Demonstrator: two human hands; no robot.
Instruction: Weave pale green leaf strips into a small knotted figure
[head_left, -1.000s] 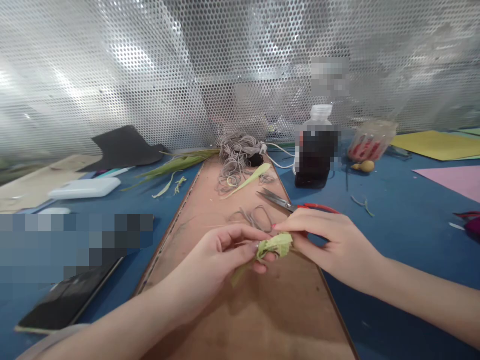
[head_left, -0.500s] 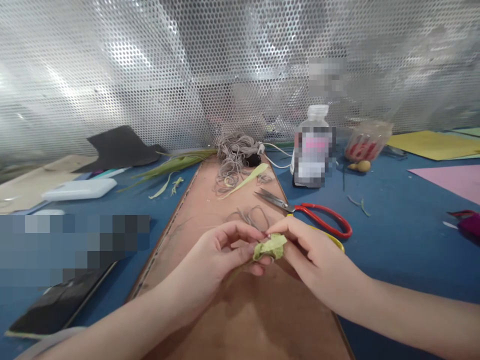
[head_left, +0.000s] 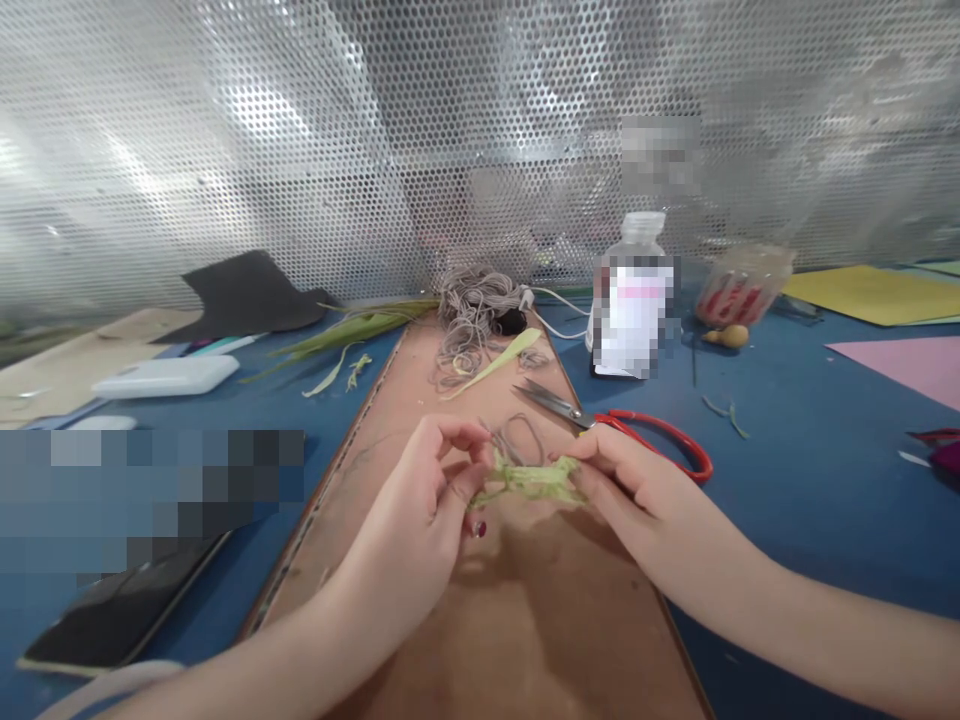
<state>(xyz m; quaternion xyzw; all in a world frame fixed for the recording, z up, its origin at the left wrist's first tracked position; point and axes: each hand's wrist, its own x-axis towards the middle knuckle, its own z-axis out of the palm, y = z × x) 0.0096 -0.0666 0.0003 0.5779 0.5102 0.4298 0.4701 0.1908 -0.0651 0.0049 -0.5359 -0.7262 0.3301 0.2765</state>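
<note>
Stretched between my two hands is a crinkled light green strip (head_left: 536,480), held above the brown board (head_left: 480,640). My left hand (head_left: 431,500) pinches its left end between thumb and fingers. The right end is pinched by my right hand (head_left: 634,490). Loops of thin grey cord (head_left: 521,435) lie just behind the strip. Red-handled scissors (head_left: 660,440) rest beyond my right hand, blades pointing to the back left, with part of the handles hidden by that hand.
Behind are a grey cord bundle (head_left: 476,300), a pale green leaf strip (head_left: 502,365), a bottle (head_left: 634,310) and a clear jar (head_left: 742,285). On the left lie a white device (head_left: 165,376), a black flat object (head_left: 127,610) and long green leaves (head_left: 360,325).
My hands have moved apart, and the green piece that was bunched between my fingers is now spread out sideways. The view has shifted slightly.
</note>
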